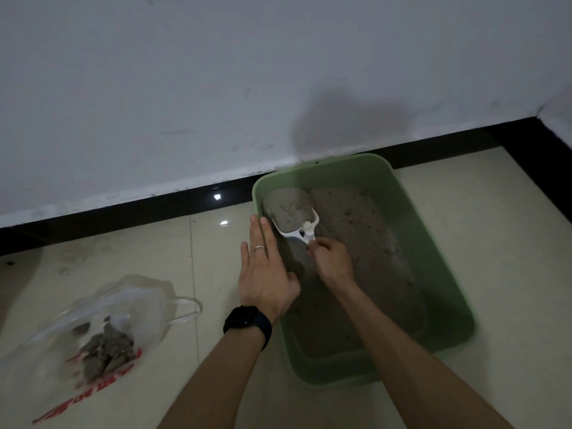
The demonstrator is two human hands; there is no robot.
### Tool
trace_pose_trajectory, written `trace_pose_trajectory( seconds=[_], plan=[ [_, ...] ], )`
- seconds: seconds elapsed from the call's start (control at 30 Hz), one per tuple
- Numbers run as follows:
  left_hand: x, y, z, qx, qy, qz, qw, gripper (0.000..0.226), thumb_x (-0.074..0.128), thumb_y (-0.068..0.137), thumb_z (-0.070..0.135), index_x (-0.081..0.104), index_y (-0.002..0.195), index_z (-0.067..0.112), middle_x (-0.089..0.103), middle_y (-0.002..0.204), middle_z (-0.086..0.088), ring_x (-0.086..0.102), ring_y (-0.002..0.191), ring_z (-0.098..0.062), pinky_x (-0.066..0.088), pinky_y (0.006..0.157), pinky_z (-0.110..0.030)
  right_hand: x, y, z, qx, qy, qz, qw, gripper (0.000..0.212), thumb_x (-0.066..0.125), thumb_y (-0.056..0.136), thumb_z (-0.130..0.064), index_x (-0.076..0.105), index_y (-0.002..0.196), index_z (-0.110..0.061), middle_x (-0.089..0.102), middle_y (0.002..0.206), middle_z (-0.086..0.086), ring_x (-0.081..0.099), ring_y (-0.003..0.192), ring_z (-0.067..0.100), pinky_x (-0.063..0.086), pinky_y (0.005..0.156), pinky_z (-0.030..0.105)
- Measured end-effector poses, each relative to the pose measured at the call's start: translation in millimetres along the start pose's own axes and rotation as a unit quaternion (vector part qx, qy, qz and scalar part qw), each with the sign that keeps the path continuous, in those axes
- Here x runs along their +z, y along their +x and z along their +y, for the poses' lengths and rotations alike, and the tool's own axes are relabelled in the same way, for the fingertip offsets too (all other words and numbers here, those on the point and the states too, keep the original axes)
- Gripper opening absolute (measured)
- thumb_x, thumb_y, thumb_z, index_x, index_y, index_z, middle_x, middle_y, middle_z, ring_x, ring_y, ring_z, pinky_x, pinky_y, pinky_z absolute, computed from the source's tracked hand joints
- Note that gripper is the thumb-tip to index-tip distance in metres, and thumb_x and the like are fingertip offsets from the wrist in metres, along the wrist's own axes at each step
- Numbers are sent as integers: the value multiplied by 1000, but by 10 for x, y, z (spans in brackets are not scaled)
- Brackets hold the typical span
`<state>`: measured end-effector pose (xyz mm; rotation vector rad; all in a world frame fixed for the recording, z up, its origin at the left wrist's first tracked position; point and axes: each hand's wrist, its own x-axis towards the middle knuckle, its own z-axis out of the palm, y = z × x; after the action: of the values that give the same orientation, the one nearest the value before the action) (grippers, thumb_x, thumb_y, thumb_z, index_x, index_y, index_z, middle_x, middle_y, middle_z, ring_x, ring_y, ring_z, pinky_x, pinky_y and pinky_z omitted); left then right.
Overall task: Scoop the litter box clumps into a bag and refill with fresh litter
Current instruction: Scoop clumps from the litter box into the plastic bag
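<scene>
A green litter box (439,274) stands on the tiled floor near the wall, with grey litter (365,243) spread across its bottom. My right hand (332,261) grips the handle of a white scoop (305,232). The scoop is heaped with grey litter and sits at the box's far left corner. My left hand (264,267) lies flat with straight fingers on the box's left rim. A clear plastic bag (123,308) with red print lies open on the floor to the left, with grey clumps (106,351) inside.
The white wall and black baseboard (123,209) run just behind the litter box. Pale glossy floor tiles (510,218) surround the box and bag. A black watch is on my left wrist (247,320).
</scene>
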<state>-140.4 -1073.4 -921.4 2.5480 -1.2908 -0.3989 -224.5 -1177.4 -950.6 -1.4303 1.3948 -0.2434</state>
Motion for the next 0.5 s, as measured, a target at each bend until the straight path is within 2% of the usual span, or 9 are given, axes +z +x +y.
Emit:
trace_pose_trajectory(
  seconds=[0.1,0.27,0.4,0.5],
  plan=[
    [-3,6,8,-12,14,-3,1000,110,56,84,32,-27,151,4,-25,162,-13,-17,151,-22,-6,123,-40,-34,-109,58,-25,-24,15,999,23,50,99,-33,67,88,-23,62,72,-1,49,61,14,34,57,28],
    [-27,0,22,-27,30,-10,999,101,49,91,34,-27,151,6,-25,162,-11,-18,151,-22,-6,122,-40,-291,-333,244,-68,24,56,996,18,58,94,-34,71,86,-25,69,77,-6,59,73,12,45,68,31],
    [-93,-84,50,-25,24,2,999,86,37,97,33,-22,153,6,-21,163,-10,-12,152,-21,-2,123,-40,-557,-516,321,-100,43,76,991,19,61,92,-33,68,76,-26,62,63,-11,53,62,9,42,64,32],
    [-114,-269,36,-5,34,-14,999,87,38,98,35,-24,152,7,-23,163,-10,-12,153,-21,-2,123,-41,-684,-688,321,-103,32,86,990,19,60,93,-35,69,77,-29,66,66,-13,57,65,10,45,65,32]
  ],
)
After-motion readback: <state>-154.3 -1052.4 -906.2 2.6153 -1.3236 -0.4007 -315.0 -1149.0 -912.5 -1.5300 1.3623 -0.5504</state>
